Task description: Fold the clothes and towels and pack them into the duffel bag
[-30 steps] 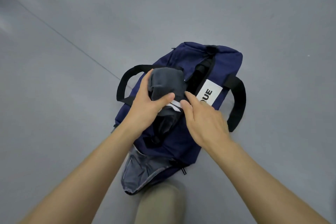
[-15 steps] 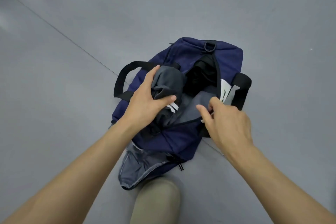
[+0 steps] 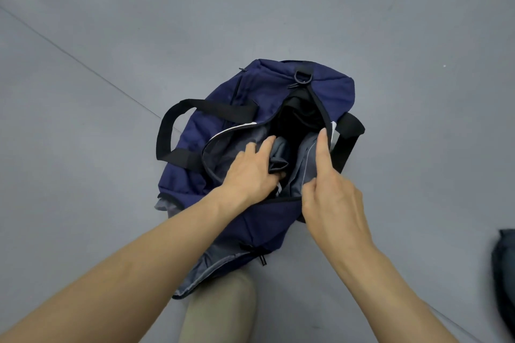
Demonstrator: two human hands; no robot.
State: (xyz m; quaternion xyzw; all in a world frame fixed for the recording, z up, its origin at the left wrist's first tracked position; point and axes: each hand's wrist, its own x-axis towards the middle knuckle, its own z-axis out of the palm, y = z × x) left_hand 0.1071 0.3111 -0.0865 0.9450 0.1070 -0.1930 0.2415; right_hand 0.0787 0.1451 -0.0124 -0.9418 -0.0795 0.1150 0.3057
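A navy duffel bag (image 3: 267, 86) with black handles lies on the grey floor, its top zip open wide. My left hand (image 3: 250, 172) reaches into the opening and grips a folded dark grey garment (image 3: 278, 156) that sits inside the bag. My right hand (image 3: 331, 189) holds the bag's right rim, with the index finger stretched along the edge and the thumb pinching the grey lining. The inside of the bag beyond the garment is dark and I cannot make out what lies there.
A dark grey piece of cloth (image 3: 504, 273) lies on the floor at the right edge. My knee in beige trousers (image 3: 220, 312) is just below the bag. A floor seam (image 3: 83, 61) runs diagonally on the left.
My left hand has pushed the grey garment from on top of the bag down into the opening. My right hand has pulled the right rim outward, widening the opening.
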